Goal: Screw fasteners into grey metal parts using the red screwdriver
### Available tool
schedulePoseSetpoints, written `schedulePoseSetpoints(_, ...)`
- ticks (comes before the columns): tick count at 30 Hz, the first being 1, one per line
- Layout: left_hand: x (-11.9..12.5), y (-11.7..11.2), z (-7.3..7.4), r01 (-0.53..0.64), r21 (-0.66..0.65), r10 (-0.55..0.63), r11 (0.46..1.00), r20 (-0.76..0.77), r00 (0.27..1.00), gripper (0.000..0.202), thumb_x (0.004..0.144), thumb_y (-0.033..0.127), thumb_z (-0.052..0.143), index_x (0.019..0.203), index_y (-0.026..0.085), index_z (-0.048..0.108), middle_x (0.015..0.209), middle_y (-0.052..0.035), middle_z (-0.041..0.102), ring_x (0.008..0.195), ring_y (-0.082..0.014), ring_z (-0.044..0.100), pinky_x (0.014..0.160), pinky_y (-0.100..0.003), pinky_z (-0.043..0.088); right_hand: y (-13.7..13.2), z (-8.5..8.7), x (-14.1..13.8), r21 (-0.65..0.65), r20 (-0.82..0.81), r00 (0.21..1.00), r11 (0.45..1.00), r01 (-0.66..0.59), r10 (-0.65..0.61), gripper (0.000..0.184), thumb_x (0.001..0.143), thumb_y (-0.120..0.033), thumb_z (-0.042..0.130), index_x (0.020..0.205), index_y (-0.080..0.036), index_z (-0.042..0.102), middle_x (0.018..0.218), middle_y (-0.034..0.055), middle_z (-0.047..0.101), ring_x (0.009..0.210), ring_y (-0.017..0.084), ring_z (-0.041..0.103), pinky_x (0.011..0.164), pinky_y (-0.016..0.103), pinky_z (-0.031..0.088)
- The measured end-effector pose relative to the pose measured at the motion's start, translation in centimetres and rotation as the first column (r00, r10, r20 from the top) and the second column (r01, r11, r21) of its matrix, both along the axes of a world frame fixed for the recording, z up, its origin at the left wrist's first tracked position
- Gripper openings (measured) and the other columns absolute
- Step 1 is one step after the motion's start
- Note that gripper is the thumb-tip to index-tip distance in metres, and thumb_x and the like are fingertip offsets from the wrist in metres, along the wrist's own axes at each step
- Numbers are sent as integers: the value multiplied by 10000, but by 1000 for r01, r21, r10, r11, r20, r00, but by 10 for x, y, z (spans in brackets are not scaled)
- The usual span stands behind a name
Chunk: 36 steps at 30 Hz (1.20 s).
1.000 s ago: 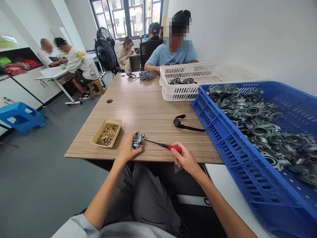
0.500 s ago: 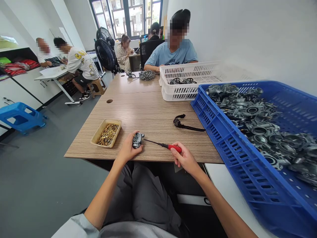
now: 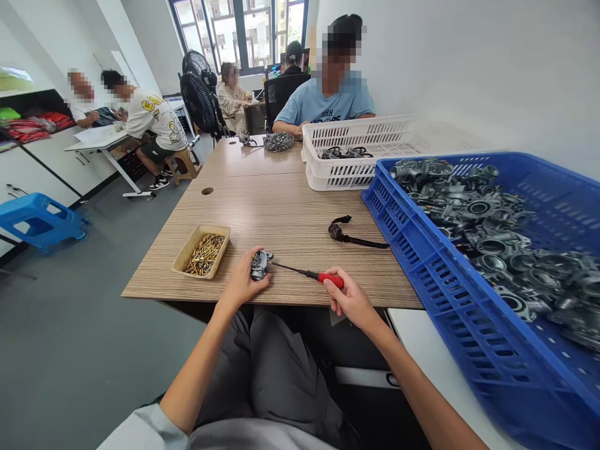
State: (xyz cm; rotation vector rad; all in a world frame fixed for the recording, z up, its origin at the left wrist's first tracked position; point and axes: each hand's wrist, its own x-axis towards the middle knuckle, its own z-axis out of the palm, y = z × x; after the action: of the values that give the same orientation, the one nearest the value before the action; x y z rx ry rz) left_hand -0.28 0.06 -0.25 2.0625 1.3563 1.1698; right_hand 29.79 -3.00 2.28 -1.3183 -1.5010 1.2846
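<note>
My left hand point(image 3: 242, 281) is closed around a small grey metal part point(image 3: 259, 265) held on the front edge of the wooden table point(image 3: 276, 212). A red-handled screwdriver point(image 3: 309, 274) is gripped in my right hand point(image 3: 349, 301), and its thin shaft points left with the tip against the metal part. Just left of my left hand stands a tan tray of brass screws point(image 3: 202, 251).
A blue crate point(image 3: 422, 256) full of grey metal castings fills the right side. Behind it stands a white basket point(image 3: 349, 153). A black strap-like object point(image 3: 349, 234) lies mid-table. A person in a blue shirt sits at the far end; other people, fans and a blue stool point(image 3: 40, 220) are at left.
</note>
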Motion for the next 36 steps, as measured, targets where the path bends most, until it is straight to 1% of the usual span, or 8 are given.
schedulePoseSetpoints(7, 0, 1, -2, 0, 1, 0, 1000, 4, 1000, 659, 840, 238, 742, 1450, 216, 496, 1341, -126, 651, 1250, -290, 621, 1118, -464, 489, 1, 1, 1, 2, -19, 999, 1000, -26, 26, 446, 918, -623, 623, 1101, -234, 504, 525, -109, 484, 419, 123, 474, 399, 219, 370)
schedulePoseSetpoints(15, 0, 1, -2, -1, 5, 1, 1000, 4, 1000, 652, 836, 227, 740, 1442, 215, 498, 1339, -126, 651, 1246, -289, 623, 1117, -469, 492, 2, -3, 2, 17, -19, 1000, 1000, -21, 21, 427, 916, -615, 626, 1076, -237, 508, 529, -109, 478, 414, 115, 462, 384, 210, 369)
schedulePoseSetpoints(21, 0, 1, -4, -6, -1, 6, 1000, 9, 1000, 661, 836, 229, 741, 1450, 220, 496, 1341, -122, 648, 1246, -285, 625, 1114, -459, 492, 2, -4, 2, 20, -17, 1000, 1000, -17, 18, 449, 910, -633, 629, 1090, -239, 508, 536, -110, 479, 416, 120, 470, 384, 216, 370)
schedulePoseSetpoints(28, -1, 1, -4, 1, -6, 0, 1000, 7, 1000, 674, 833, 238, 745, 1457, 213, 490, 1348, -129, 648, 1237, -287, 626, 1115, -466, 490, 2, -3, 1, 20, -12, 1000, 1000, -6, 6, 437, 904, -610, 636, 1091, -238, 505, 550, -109, 483, 424, 118, 479, 380, 214, 383)
schedulePoseSetpoints(31, -1, 1, -3, 4, -6, -4, 1000, 10, 1000, 671, 832, 234, 739, 1455, 214, 491, 1365, -128, 642, 1266, -292, 617, 1128, -467, 484, 2, -3, 1, 27, -13, 1000, 1000, -6, 6, 437, 901, -611, 638, 1088, -238, 506, 548, -108, 488, 419, 119, 478, 376, 216, 385)
schedulePoseSetpoints(36, 0, 1, -2, 5, -8, -5, 1000, 15, 1000, 669, 833, 222, 738, 1453, 217, 487, 1360, -130, 637, 1266, -290, 615, 1127, -468, 484, 2, -2, 1, 25, -20, 1000, 1000, -17, 18, 428, 911, -610, 626, 1086, -240, 501, 537, -112, 483, 403, 116, 465, 377, 220, 371)
